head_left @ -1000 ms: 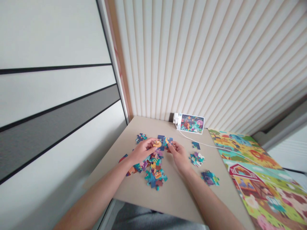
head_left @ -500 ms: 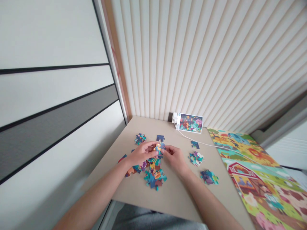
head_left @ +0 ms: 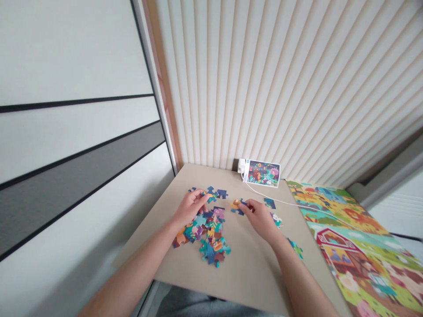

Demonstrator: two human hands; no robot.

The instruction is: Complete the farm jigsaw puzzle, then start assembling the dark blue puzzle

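Orange-and-navy puzzle piece (head_left: 235,204) is sitting toward the table's (head_left: 254,268) far edge, just left of the right hand (head_left: 260,216), whose fingers are pinching its right side; its long axis is unclear. Across a gap, the left hand (head_left: 189,207), nearer the left edge, is pinching a teal-and-orange piece (head_left: 212,193).

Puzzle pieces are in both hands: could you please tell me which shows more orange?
The orange and dark blue piece in the right hand; the blue and teal piece in the left hand shows less.
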